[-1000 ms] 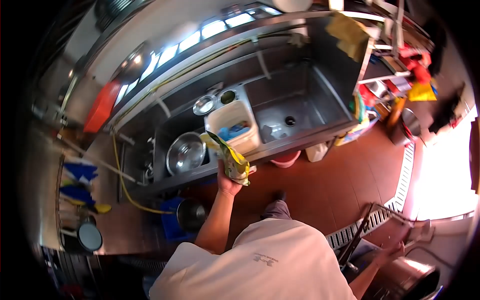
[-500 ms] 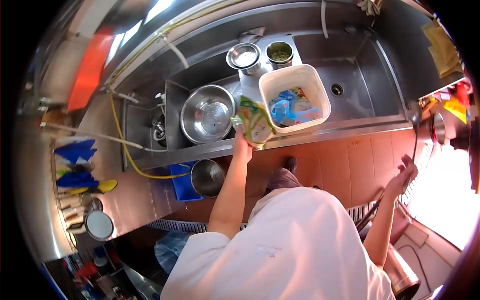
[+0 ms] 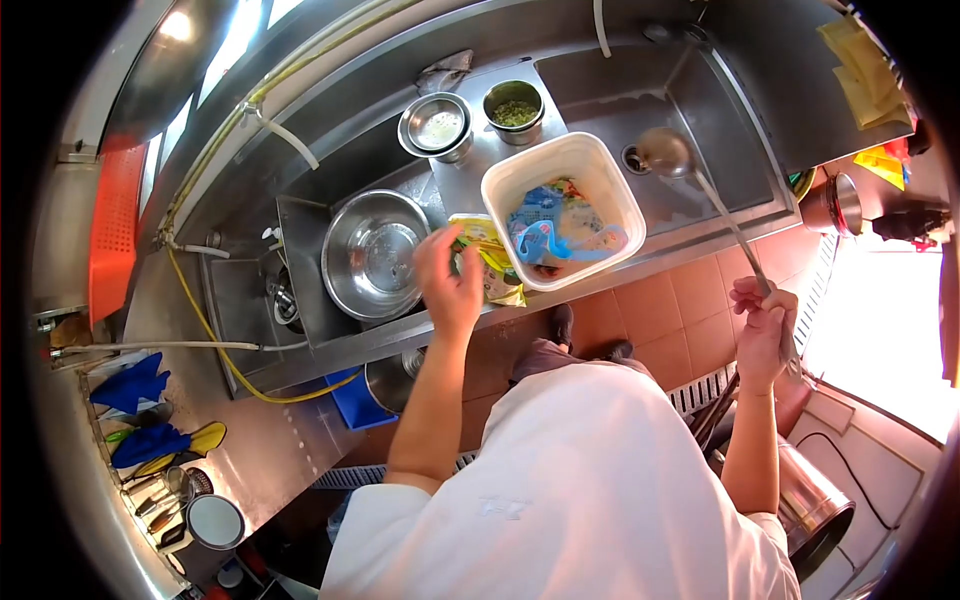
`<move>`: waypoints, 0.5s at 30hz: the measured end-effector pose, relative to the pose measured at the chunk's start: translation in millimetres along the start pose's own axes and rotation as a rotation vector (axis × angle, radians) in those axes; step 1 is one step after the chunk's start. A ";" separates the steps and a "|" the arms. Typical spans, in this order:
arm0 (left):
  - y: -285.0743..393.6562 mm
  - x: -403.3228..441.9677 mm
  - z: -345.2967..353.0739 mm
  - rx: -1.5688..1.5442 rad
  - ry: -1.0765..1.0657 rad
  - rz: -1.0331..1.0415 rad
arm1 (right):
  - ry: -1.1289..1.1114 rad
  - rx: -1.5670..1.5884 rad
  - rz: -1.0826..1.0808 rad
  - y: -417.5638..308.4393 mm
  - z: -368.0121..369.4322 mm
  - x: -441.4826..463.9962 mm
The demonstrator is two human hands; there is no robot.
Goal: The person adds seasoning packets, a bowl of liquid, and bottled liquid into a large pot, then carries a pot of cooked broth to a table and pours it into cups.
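Note:
My right hand [image 3: 765, 330] is wrapped round the long handle of a metal ladle [image 3: 668, 152], whose bowl hangs over the right sink basin. My left hand [image 3: 452, 285] is raised with its fingers apart and nothing in them. Just beside it, a green and yellow packet [image 3: 500, 277] rests on the sink's front edge against a white plastic tub [image 3: 630, 185]. Blue and coloured plastic packets [image 3: 545, 220] lie inside the tub. Left of my left hand is a large steel bowl [image 3: 370, 257].
Behind the tub stand stacked steel bowls [image 3: 437, 128] and a steel pot [image 3: 515, 112] with green bits inside. A yellow hose [image 3: 205, 315] loops down at the left. Blue gloves [image 3: 140, 385] and utensils lie on the left counter. A steel bucket [image 3: 815, 495] is at my right.
My left hand has let go of the green packet, which now rests beside the tub. My right hand has brought the ladle up and left, over the right basin. The view has shifted.

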State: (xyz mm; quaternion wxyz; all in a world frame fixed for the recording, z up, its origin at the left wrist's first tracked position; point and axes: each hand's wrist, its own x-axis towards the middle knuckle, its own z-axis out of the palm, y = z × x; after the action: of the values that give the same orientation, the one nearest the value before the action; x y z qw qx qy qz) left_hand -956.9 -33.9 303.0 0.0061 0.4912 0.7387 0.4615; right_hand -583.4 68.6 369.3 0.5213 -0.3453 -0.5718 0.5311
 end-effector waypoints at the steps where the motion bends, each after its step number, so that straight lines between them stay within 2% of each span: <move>1: 20.8 24.9 2.2 -0.023 -0.182 0.145 | -0.050 -0.025 0.004 -7.4 6.9 2.5; 3: 39.8 53.1 29.9 -0.001 -0.503 0.375 | -0.123 -0.066 0.006 -15.4 12.2 5.4; 4: 35.3 59.4 46.3 -0.004 -0.500 0.378 | -0.197 -0.104 0.005 -18.4 13.5 6.5; 6: 29.5 70.5 71.9 0.425 -1.004 0.549 | -0.223 -0.145 -0.022 -23.6 9.9 6.0; 7: 28.3 75.7 79.3 0.422 -1.001 0.556 | -0.251 -0.177 -0.026 -26.1 4.8 4.4; 9: 31.5 87.8 86.1 0.399 -1.098 0.351 | -0.276 -0.213 -0.046 -35.0 -3.2 1.2; 10: 32.1 90.2 84.6 0.405 -1.100 0.361 | -0.266 -0.210 -0.050 -40.4 -6.3 -1.5; 12: 36.3 92.2 72.3 0.211 -0.705 0.156 | -0.252 -0.175 -0.038 -51.3 -12.0 -7.3; 14: 41.2 92.5 65.3 0.178 -0.649 0.112 | -0.242 -0.186 -0.071 -61.4 -14.2 -8.7; 15: 42.8 90.6 61.7 0.119 -0.601 0.060 | -0.312 -0.234 -0.121 -65.1 -15.2 -7.3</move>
State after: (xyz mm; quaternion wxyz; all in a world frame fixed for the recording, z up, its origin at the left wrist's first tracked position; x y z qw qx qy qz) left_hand -944.3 78.0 337.2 0.1821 0.6268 0.7147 0.2515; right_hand -556.8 52.6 428.9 0.4136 -0.2820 -0.7233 0.4756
